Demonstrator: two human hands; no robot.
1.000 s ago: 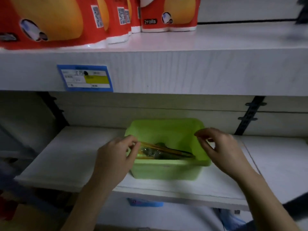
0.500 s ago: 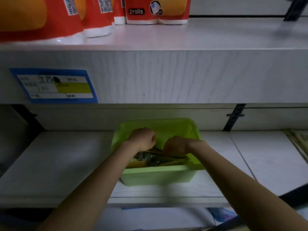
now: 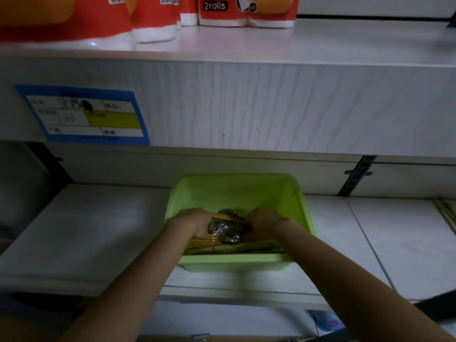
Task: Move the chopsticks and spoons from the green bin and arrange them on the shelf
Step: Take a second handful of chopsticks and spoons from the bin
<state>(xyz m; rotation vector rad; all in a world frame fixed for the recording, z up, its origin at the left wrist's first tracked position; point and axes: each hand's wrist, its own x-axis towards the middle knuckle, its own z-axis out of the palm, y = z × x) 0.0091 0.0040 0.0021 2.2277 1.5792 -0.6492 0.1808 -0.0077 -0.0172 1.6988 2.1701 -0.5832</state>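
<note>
A green bin stands on the lower white shelf, under the upper shelf. Inside lie wooden chopsticks and a shiny plastic-wrapped bundle of dark spoons. Both hands are down in the bin. My left hand is closed around the left end of the chopstick bundle. My right hand is closed around the right end, beside the wrapped spoons. The fingertips of both hands are hidden under the knuckles.
Red packs of paper rolls stand on the upper shelf, whose front edge carries a blue price label. More chopsticks lie at the far right of the lower shelf. A black bracket runs up the back wall.
A second ago both hands hovered at the bin's rim, the left pinching chopsticks. They have since reached down inside and closed on the bundle; the view has tilted and come closer.
</note>
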